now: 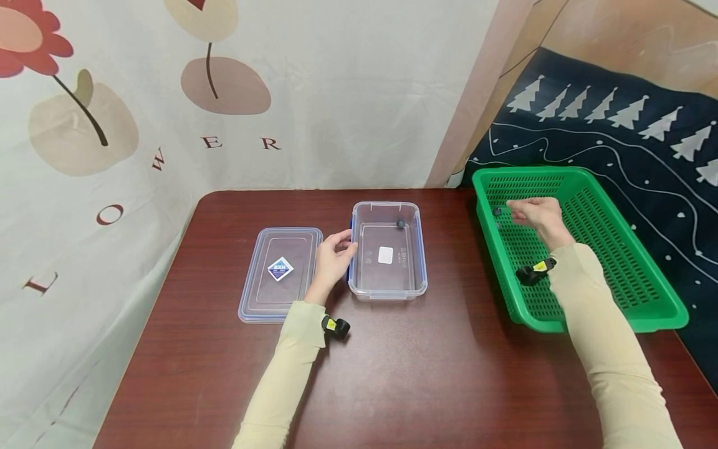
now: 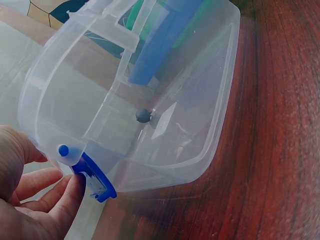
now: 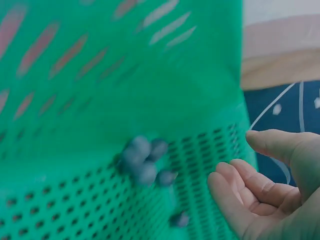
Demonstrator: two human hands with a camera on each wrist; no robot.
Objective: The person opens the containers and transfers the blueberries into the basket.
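My left hand (image 1: 332,260) is at the left side of a clear plastic food container (image 1: 387,282), its fingertips touching the blue side latch (image 2: 97,180). The container stands lidless on the table, with a dark blueberry (image 1: 401,224) on its floor near the far end. My right hand (image 1: 540,218) is over the left part of a green plastic basket (image 1: 608,240), fingers loosely bent and thumb apart, with nothing visible between them. In the right wrist view several blueberries (image 3: 145,160), blurred, lie against the basket wall beside the fingertips.
A clear lid (image 1: 263,296) with a blue and white sticker lies left of the container, close to my left forearm. The dark red-brown table (image 1: 392,368) carries everything. A white printed curtain (image 1: 348,125) hangs behind, and dark tree-patterned cloth (image 1: 667,181) lies beyond the basket.
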